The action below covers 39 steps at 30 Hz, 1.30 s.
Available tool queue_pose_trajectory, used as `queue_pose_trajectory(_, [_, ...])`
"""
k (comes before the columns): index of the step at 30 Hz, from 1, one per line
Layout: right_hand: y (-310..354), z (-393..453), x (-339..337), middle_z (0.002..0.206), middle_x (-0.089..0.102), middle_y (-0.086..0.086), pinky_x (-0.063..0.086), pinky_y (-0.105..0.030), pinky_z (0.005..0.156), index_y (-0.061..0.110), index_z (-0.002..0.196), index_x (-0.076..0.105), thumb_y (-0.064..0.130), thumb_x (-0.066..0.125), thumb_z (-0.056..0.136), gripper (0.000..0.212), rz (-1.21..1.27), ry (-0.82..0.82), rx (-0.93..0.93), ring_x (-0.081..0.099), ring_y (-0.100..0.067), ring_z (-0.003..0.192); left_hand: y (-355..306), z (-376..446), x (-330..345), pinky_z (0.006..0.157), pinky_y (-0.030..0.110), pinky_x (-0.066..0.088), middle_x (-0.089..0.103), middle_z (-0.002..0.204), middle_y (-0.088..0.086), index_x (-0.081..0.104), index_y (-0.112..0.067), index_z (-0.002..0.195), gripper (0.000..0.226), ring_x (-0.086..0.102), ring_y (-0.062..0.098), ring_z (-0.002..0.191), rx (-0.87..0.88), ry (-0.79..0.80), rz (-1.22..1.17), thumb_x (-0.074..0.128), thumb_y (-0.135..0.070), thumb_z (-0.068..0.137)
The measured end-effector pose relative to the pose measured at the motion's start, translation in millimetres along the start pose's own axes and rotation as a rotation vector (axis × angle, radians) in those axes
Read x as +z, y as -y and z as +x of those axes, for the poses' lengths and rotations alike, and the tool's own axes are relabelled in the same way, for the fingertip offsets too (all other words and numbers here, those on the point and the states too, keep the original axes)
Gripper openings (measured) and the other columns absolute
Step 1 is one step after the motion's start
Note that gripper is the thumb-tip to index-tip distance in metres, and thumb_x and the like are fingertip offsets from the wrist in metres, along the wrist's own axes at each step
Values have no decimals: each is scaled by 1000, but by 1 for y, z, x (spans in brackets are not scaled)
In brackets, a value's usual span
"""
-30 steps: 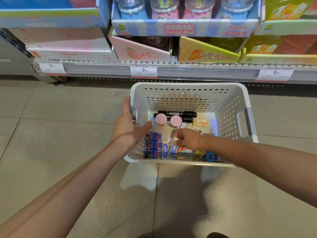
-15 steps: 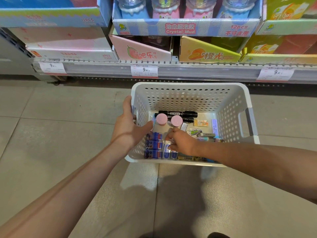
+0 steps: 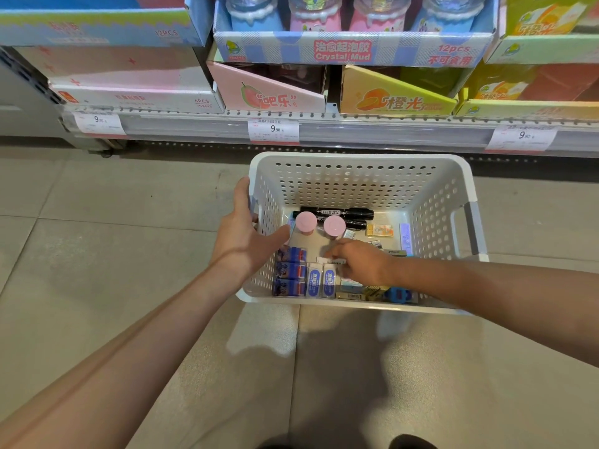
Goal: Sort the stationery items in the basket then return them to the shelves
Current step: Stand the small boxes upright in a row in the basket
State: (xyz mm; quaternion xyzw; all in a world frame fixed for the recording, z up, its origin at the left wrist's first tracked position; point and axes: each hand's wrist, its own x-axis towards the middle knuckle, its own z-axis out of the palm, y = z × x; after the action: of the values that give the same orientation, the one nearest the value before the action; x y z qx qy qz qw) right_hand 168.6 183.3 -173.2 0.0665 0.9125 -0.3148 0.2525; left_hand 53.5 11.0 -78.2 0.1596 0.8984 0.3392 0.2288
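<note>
Head view, looking down at white perforated basket [image 3: 356, 176] set on tiled floor [image 3: 97, 254] in front of low shelf edge [image 3: 356, 128] carrying price tags marked 9.90.

Left hand [image 3: 246, 241] gripping left wall of basket: thumb inside over the rim, fingers outside along the wall near the handle slot.

Right hand [image 3: 359, 260] reaching down into basket, palm down, fingers curled toward a small white item [image 3: 330, 261] on the basket floor; fingertips at or on it, actual pinch not discernible, so grip cannot be told.

Basket contents, noted by position. Far side: black markers [image 3: 337, 212] lying crosswise. Just in front of these: two pink round caps [image 3: 306, 222], side by side. Left near corner: three dark blue packets [image 3: 290, 270] stacked in a column against the left wall. Just beside these, to the right: two white-and-blue erasers [image 3: 321, 280] standing side by side. Near edge under right wrist: small mixed boxes, one bright blue item [image 3: 397, 293]; details too small to read. Right of centre: small yellow-orange box [image 3: 380, 230]; pale lilac strip [image 3: 405, 236] by the right wall.

Shelf above: display carton labelled "Crystal Mud" [image 3: 343, 50], pink carton [image 3: 269, 95] and yellow carton [image 3: 395, 98] below it.
</note>
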Motion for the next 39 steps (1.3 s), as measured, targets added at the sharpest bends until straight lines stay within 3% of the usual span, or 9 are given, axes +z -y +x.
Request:
queue_pose_trajectory(4, [-4,1,1,141,45,-10,36,-28,107,5,130,52,3,53,90,40,5,25,42,44,-24,129,-2,-2,0,71,33,53,58,124,4,13,-29,147,93,58,19,87,2,-3,3,75,-25,78])
queue_pose_trajectory(10, [3,6,8,129,54,-12,38,-24,100,1,119,59,-3,51,90,31,114,64,69,50,-24,120,-3,-2,-1,75,36,54,58,127,5,12,-30,147,94,60,21,89,-7,-4,8,75,-26,78])
queue_pose_trajectory(14, [8,5,9,125,52,-11,43,-36,101,6,129,51,6,57,89,41,101,65,49,52,-25,115,-4,-3,-1,73,34,52,59,124,5,12,-30,147,94,59,21,87,-6,-1,3,75,-26,78])
queue_pose_trajectory(18, [13,6,9,125,47,-11,44,-36,98,12,135,43,24,64,85,55,-18,62,41,50,-25,113,-4,-4,-1,72,32,49,58,124,4,13,-29,147,93,56,18,86,-1,-3,-3,75,-26,78])
queue_pose_trajectory(24, [20,9,10,121,50,-12,48,-38,92,9,122,47,21,64,85,42,-123,14,20,53,-27,108,-6,-4,-1,68,28,45,56,129,4,14,-28,147,92,53,15,86,6,-2,-2,75,-25,78])
queue_pose_trajectory(32, [19,9,12,120,51,-13,48,-38,89,8,120,48,21,63,85,40,-126,-1,23,54,-29,106,-5,-4,-2,59,20,42,60,122,4,13,-28,148,93,58,18,86,-15,-3,-26,75,-25,79])
queue_pose_trajectory(39, [22,3,-5,133,51,-9,42,-32,100,12,140,37,15,54,92,51,-85,97,25,51,-25,119,-6,-5,-2,62,22,44,59,127,4,13,-29,148,93,56,16,87,-12,6,-23,75,-25,79])
